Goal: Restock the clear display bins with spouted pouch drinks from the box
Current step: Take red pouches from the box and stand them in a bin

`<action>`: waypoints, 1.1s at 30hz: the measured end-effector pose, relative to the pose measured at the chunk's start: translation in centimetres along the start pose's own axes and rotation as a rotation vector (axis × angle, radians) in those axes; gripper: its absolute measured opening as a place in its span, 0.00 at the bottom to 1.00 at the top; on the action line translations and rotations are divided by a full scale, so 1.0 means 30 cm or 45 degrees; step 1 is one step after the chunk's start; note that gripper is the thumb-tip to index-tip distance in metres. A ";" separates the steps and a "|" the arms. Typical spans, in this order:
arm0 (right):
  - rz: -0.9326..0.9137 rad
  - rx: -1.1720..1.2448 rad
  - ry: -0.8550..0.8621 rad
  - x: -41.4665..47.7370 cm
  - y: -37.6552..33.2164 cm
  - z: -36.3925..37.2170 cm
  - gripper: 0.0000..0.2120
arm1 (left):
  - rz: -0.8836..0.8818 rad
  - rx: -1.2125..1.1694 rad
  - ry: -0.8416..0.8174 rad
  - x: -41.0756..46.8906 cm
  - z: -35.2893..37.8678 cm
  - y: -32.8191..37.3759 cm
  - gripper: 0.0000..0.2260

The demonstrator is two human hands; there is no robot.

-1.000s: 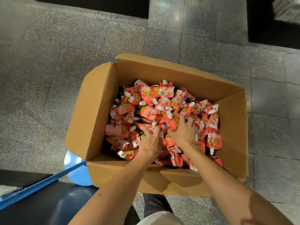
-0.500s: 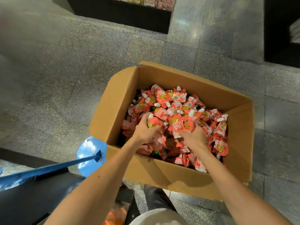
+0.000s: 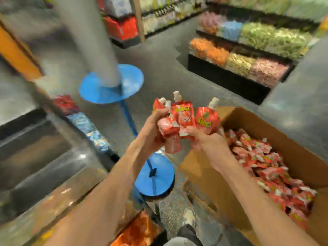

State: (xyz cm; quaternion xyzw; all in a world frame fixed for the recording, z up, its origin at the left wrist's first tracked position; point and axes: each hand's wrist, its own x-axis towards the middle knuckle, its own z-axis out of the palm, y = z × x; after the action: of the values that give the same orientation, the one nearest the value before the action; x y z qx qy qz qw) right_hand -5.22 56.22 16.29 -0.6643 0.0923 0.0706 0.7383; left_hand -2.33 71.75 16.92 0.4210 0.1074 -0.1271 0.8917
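Observation:
My left hand (image 3: 152,132) grips a bunch of red spouted pouches (image 3: 168,125) with white caps, held up in mid-air to the left of the box. My right hand (image 3: 207,141) grips more red pouches (image 3: 206,119) right beside them, spouts pointing up. The open cardboard box (image 3: 200,173) stands on the floor at the right, still heaped with red pouch drinks (image 3: 269,166). At the left, clear display bins (image 3: 85,125) run along a shelf edge, blurred; one holds red items (image 3: 65,103).
Two blue round bases (image 3: 111,84) (image 3: 156,176) joined by a blue bar stand on the grey floor, the far one under a grey column. Black shelving with bins of coloured sweets (image 3: 237,55) fills the back right. An orange pack (image 3: 138,229) lies low.
Both hands have lifted out of the box with pouches in them and swung left. The view has risen and turned towards the shelves; the box now lies at the right.

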 end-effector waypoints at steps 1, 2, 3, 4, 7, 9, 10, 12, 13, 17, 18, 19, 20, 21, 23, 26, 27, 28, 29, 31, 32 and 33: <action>-0.056 0.032 -0.106 -0.064 -0.033 0.084 0.06 | 0.034 0.013 -0.019 -0.108 -0.025 0.066 0.10; -0.130 0.090 -0.220 -0.159 -0.076 0.181 0.01 | 0.069 0.040 -0.029 -0.235 -0.063 0.135 0.08; -0.180 0.125 -0.313 -0.244 -0.096 0.262 0.03 | 0.114 0.075 -0.004 -0.360 -0.102 0.195 0.08; -0.235 0.132 -0.399 -0.335 -0.119 0.343 0.04 | 0.178 0.120 0.025 -0.486 -0.139 0.252 0.09; -0.356 0.165 -0.657 -0.579 -0.156 0.547 0.04 | 0.372 0.180 0.084 -0.851 -0.241 0.384 0.12; -0.372 0.234 -0.860 -0.706 -0.183 0.677 0.07 | 0.457 0.244 0.148 -1.070 -0.278 0.467 0.13; -0.401 0.240 -0.950 -0.771 -0.204 0.738 0.07 | 0.503 0.269 0.181 -1.165 -0.297 0.502 0.14; -0.510 0.225 -1.076 -0.863 -0.224 0.857 0.06 | 0.603 0.277 0.292 -1.325 -0.343 0.571 0.14; -0.542 0.215 -1.121 -0.897 -0.234 0.911 0.03 | 0.646 0.268 0.357 -1.391 -0.361 0.601 0.14; -0.477 0.200 -1.378 -1.028 -0.275 1.092 0.06 | 0.705 0.219 0.577 -1.581 -0.437 0.666 0.25; -0.454 0.165 -1.418 -1.056 -0.272 1.129 0.07 | 0.713 0.218 0.623 -1.616 -0.454 0.673 0.23; -0.472 0.101 -1.413 -1.066 -0.254 1.169 0.05 | 0.717 0.219 0.688 -1.647 -0.466 0.675 0.18; -0.519 0.057 -1.404 -1.077 -0.234 1.205 0.03 | 0.717 0.210 0.731 -1.673 -0.477 0.673 0.12; -0.550 0.038 -1.424 -1.085 -0.210 1.236 0.03 | 0.711 0.182 0.780 -1.694 -0.493 0.669 0.09; -0.474 0.049 -1.471 -1.102 -0.179 1.281 0.01 | 0.687 0.099 0.889 -1.725 -0.532 0.666 0.08; -0.342 0.031 -1.608 -1.139 -0.156 1.318 0.07 | 0.691 -0.043 0.995 -1.765 -0.592 0.670 0.10; -0.322 0.027 -1.633 -1.148 -0.149 1.331 0.09 | 0.706 -0.080 1.013 -1.779 -0.614 0.673 0.10; -0.297 0.035 -1.640 -1.154 -0.140 1.350 0.10 | 0.727 -0.102 1.012 -1.794 -0.632 0.677 0.10; -0.279 0.032 -1.641 -1.161 -0.131 1.371 0.11 | 0.747 -0.119 1.008 -1.811 -0.648 0.684 0.09; -0.257 -0.007 -1.652 -1.187 -0.131 1.422 0.11 | 0.800 -0.120 0.965 -1.843 -0.687 0.710 0.10; -0.258 -0.015 -1.663 -1.197 -0.134 1.451 0.10 | 0.834 -0.102 0.940 -1.858 -0.708 0.731 0.10; -0.274 -0.009 -1.667 -1.205 -0.145 1.484 0.10 | 0.868 -0.082 0.920 -1.873 -0.725 0.757 0.11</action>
State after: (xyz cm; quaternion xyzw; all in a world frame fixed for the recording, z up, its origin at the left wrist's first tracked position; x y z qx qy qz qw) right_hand -37.51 100.67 33.29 -0.4922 -0.4426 0.3860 0.6426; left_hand -50.06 110.25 36.61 0.4214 0.2695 0.3291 0.8009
